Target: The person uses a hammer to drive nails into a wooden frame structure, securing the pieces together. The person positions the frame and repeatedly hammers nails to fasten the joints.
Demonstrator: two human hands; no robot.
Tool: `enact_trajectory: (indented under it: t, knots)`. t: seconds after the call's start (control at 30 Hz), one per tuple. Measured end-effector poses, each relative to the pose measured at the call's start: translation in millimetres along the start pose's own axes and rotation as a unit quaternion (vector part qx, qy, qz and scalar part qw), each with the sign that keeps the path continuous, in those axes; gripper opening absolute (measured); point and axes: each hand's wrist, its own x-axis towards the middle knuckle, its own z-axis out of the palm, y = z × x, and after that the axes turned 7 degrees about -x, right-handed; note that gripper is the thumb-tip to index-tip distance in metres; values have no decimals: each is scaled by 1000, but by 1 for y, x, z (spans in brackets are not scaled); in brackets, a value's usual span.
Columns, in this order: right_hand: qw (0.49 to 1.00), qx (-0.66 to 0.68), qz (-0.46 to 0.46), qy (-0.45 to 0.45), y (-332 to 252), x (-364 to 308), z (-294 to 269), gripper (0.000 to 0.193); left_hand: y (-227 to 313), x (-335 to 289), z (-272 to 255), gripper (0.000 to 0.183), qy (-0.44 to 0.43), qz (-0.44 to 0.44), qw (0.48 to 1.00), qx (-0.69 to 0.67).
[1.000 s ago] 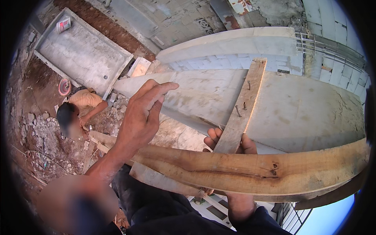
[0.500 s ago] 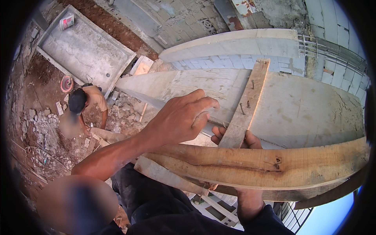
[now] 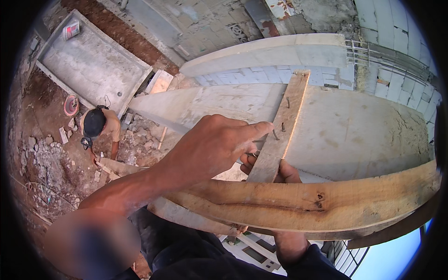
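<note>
A narrow wooden slat (image 3: 293, 100) points away from me, with bent nails (image 3: 287, 102) standing out of its face. My right hand (image 3: 289, 172) comes up from beneath a thick plank (image 3: 280, 201); its fingers wrap around the slat's near end from both sides. My left hand (image 3: 226, 140) reaches over from the left, fingers curled, its index finger right beside the nails. Between its thumb and fingers is something thin, seemingly a string (image 3: 261, 152), which runs to the slat. The fingertips partly cover it.
A concrete beam (image 3: 354, 130) lies beyond the slat, with another behind it and rebar at the right. Below left, a person (image 3: 100, 123) bends at the far end of a board (image 3: 121, 166), near rubble, a round tub (image 3: 71, 105) and a concrete basin (image 3: 95, 56) holding a bucket (image 3: 71, 31).
My left hand has moved right relative to the slat, its index finger now at the nails. My right hand keeps its grip. The whole view has shifted slightly.
</note>
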Motion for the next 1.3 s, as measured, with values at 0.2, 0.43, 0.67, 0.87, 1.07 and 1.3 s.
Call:
enact_trajectory:
  t: [0.2,0.43,0.67,0.87,1.07,1.3]
  knots:
    - [1000,18,-4,20,-1,2,3,56,-7,6,4,27,-18,61,998,-23]
    - [995,-4,7,-95,-4,-3,-10,54,1,9,14,35,-49,73,996,9]
    - [991,47,11,-126,-3,-2,-14,52,-2,10,18,29,-49,95,994,33]
    - [988,112,14,-107,-2,0,-10,43,0,11,17,33,-53,112,989,81]
    - [972,173,25,-157,-3,1,-7,41,1,10,21,30,-37,146,979,138]
    - [980,156,35,-120,-5,1,-7,42,-4,9,20,38,-57,134,984,104]
